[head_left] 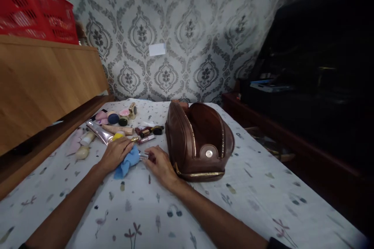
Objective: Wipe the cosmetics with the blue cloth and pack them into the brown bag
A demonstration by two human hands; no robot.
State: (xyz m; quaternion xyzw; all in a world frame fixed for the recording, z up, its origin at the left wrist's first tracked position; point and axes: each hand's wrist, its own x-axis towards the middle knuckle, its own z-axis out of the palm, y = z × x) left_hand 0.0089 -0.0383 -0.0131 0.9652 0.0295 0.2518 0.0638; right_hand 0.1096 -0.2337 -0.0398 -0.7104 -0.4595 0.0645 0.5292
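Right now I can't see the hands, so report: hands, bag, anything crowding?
Left hand closed on blue cloth. Right hand at small silvery item, grip unclear. Brown bag open beside right hand. Cosmetics crowded beyond left hand.

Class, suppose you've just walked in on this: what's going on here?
A person's left hand grips a blue cloth around one end of a small shiny item, while the right hand holds the other end. Beside them, a brown bag stands unzipped. A silvery-pink tube and other small items lie loose on the patterned cover.
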